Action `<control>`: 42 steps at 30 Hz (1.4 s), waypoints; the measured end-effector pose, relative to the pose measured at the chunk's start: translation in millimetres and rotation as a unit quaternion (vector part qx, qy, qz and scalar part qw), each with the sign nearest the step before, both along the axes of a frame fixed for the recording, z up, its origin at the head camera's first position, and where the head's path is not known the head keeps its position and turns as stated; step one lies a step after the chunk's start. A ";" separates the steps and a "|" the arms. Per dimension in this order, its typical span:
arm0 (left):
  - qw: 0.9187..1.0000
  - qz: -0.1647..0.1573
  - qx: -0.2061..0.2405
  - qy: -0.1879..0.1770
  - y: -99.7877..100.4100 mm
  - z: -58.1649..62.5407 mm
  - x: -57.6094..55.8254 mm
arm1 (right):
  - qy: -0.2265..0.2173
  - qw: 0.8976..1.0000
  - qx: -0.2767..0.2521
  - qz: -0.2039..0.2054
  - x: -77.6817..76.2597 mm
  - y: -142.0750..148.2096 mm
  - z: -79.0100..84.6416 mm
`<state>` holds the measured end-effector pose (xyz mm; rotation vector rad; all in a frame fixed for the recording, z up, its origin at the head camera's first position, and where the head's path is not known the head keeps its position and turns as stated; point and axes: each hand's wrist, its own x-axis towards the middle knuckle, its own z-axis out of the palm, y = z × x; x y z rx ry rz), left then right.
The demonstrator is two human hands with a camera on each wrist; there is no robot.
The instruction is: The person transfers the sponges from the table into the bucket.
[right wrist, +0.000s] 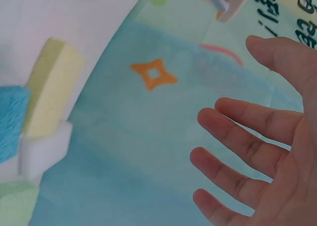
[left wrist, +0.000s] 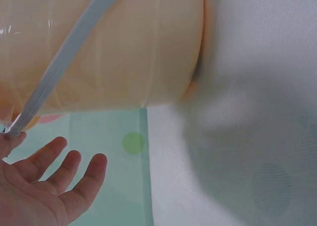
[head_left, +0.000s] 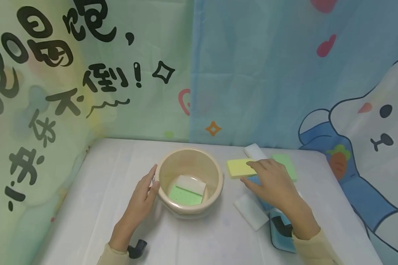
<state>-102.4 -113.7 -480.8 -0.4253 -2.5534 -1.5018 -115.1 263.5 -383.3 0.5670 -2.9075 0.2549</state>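
A beige bucket (head_left: 189,158) with a grey handle (left wrist: 64,52) stands on the table. Inside it lie a white sponge (head_left: 190,184) and a light green sponge (head_left: 185,195). My left hand (head_left: 142,195) rests against the bucket's left side near the rim, fingers extended. In the left wrist view its fingers spread below the handle. My right hand (head_left: 273,180) hovers over a group of sponges, fingers apart with nothing between them. Nearest its fingertips is a yellow sponge (head_left: 238,168); a blue sponge (right wrist: 11,122) is partly hidden under the hand.
White sponges lie behind (head_left: 253,151) and in front (head_left: 251,211) of the right hand, with a green sponge (head_left: 286,163) beyond it. A light-blue, round-cornered object (head_left: 280,241) sits under the right wrist. Printed curtains (head_left: 245,73) border the white table (head_left: 199,243).
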 end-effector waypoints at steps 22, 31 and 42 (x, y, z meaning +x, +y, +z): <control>1.000 -0.008 0.004 0.001 0.7 -0.7 -0.1 | -0.070 0.992 0.012 -0.106 26.5 72.0 -53.9; 1.000 -0.010 0.003 0.002 1.2 -0.1 0.2 | -0.121 0.981 0.020 -0.148 46.7 79.3 -64.7; 1.000 -0.013 0.006 0.006 0.2 -0.6 0.4 | -0.177 0.965 0.048 -0.189 85.5 92.4 -88.7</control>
